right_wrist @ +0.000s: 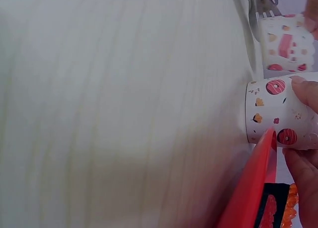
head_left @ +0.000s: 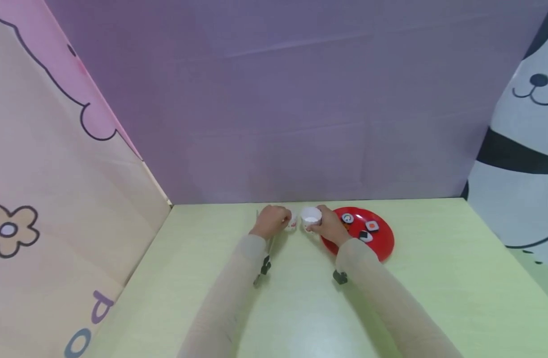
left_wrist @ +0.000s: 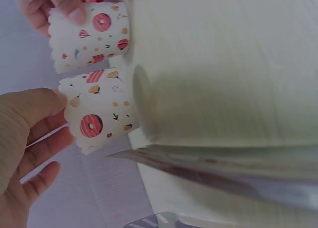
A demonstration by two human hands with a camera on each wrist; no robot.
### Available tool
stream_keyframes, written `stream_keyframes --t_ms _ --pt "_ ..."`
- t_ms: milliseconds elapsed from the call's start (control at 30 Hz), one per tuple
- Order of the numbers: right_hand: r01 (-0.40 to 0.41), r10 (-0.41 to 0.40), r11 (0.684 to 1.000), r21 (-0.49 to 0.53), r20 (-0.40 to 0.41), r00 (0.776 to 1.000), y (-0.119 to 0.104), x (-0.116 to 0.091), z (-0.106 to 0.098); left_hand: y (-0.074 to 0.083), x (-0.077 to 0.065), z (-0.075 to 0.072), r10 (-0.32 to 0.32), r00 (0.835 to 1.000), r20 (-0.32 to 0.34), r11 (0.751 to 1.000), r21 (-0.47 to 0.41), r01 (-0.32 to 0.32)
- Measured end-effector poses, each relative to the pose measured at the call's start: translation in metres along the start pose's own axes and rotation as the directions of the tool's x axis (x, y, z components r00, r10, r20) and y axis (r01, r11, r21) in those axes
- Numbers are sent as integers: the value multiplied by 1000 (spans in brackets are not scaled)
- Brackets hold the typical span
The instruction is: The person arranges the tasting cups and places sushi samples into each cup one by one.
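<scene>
Between left hand (head_left: 271,222) and right hand (head_left: 333,227): two patterned cups (left_wrist: 102,109).

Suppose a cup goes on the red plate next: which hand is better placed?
Probably the right hand: it holds a patterned cup right beside the red plate. The left hand, at the other cup, is farther away.

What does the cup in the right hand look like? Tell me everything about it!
The cup looks like paper: white and round, with a wavy rim, and pink doughnuts and little orange flowers printed on its side. Inside, it looks plain white. It is upright, mouth up, between the other cup and the red plate. The right hand grips its side. I can't tell whether its bottom touches the table.
</scene>
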State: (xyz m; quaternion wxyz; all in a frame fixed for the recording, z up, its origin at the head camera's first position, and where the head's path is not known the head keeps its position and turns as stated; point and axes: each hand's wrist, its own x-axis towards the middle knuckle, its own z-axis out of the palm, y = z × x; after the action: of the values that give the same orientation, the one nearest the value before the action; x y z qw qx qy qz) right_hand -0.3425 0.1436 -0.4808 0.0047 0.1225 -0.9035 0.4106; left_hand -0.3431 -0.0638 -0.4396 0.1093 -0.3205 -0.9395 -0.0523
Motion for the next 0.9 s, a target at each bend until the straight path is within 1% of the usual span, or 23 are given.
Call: stream_keyframes --t_ms 133,267,367,433,567,767,833,900 --pt "-6 6 1000 -1 3 1000 1 0 0 2 -1 4 -13 999 39 1000 -28 14" --pt "-3 3 1000 -6 2 1000 2 1 -1 3 -1 6 -7 999 41 998 -57 9" --pt "-1 1 1000 -12 4 1000 3 1 -2 3 1 7 -10 998 57 997 -78 15" --pt "-10 10 1000 -11 3 1000 3 1 -2 4 2 6 -8 997 70 997 -75 14" --pt "-34 34 999 -9 11 999 0 -1 -4 9 5 1 35 998 59 998 -62 -31" --pt "-42 42 999 15 13 999 -2 -3 -5 24 12 -6 124 992 -9 992 -24 -124" --pt "-38 38 999 21 14 999 -1 -3 -4 29 15 -6 140 990 -24 990 -9 -140" --pt "-42 42 999 28 16 999 -1 -3 -4 33 18 -5 147 989 -25 989 5 -147"
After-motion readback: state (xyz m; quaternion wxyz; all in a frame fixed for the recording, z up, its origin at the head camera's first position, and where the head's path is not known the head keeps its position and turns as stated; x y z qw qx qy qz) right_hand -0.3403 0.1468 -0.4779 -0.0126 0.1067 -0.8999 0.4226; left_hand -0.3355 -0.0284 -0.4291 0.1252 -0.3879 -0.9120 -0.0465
